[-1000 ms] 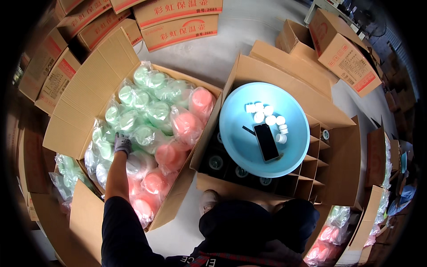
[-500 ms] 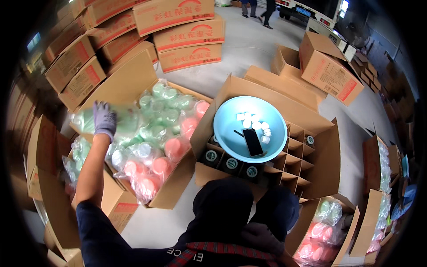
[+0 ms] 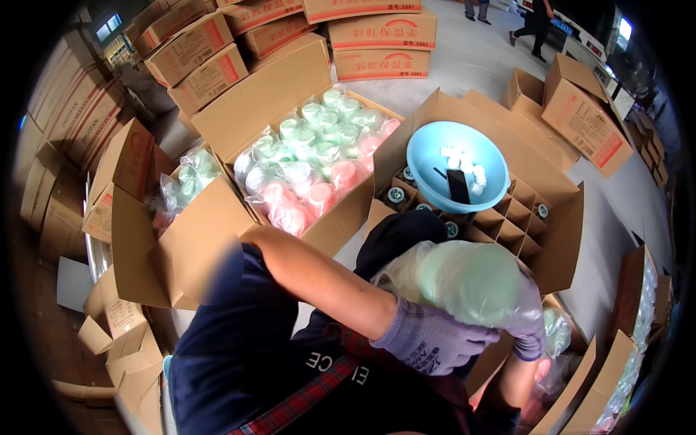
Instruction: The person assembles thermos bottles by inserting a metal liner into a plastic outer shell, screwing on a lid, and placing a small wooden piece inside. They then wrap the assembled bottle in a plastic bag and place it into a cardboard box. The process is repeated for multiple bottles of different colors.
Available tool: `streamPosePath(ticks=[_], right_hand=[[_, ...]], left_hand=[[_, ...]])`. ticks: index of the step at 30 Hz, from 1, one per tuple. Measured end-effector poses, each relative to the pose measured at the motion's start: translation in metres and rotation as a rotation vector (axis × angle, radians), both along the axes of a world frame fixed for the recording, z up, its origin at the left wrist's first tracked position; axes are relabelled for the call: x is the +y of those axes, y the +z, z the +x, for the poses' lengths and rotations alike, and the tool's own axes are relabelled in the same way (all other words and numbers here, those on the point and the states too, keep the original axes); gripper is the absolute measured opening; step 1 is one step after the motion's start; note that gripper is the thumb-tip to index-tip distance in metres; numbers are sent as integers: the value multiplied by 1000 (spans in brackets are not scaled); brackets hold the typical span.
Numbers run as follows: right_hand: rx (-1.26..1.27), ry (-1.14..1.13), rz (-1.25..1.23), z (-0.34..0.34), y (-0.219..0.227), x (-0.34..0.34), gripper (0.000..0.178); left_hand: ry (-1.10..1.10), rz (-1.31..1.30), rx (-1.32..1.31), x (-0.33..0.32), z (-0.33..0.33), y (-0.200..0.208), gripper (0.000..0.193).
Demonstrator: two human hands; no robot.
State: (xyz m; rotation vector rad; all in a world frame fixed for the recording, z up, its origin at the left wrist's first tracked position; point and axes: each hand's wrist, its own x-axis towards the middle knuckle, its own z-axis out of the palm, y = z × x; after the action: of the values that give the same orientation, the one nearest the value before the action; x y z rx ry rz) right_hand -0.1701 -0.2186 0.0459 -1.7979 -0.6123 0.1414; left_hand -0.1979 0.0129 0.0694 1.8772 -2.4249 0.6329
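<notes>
Gloved hands grip a bagged green cup above a divided carton.

The left hand (image 3: pixel 435 339) and right hand (image 3: pixel 528 330) close their fingers around the pale green plastic-wrapped cup (image 3: pixel 464 283); the slick wrap could slip, dropping it onto the blue plastic basin (image 3: pixel 424 163).

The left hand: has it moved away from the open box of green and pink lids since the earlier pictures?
Yes. The left hand has left the box of lids and now grips a bagged green lid near the body.
</notes>
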Motion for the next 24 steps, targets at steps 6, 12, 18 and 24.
streamPosePath(ticks=[6,12,18,24], right_hand=[[-294,332,-193,0,70,20,71],[-595,-342,-169,-4,51,-34,33],[-324,-1028,122,55,-96,-124,28],[479,-962,-699,-67,-313,-162,47]], left_hand=[[-346,-82,641,-5,-15,4,13],[230,-803,836,23,55,42,50],[166,-35,1300,43,85,-5,92],[208,27,1691,109,67,-21,58]])
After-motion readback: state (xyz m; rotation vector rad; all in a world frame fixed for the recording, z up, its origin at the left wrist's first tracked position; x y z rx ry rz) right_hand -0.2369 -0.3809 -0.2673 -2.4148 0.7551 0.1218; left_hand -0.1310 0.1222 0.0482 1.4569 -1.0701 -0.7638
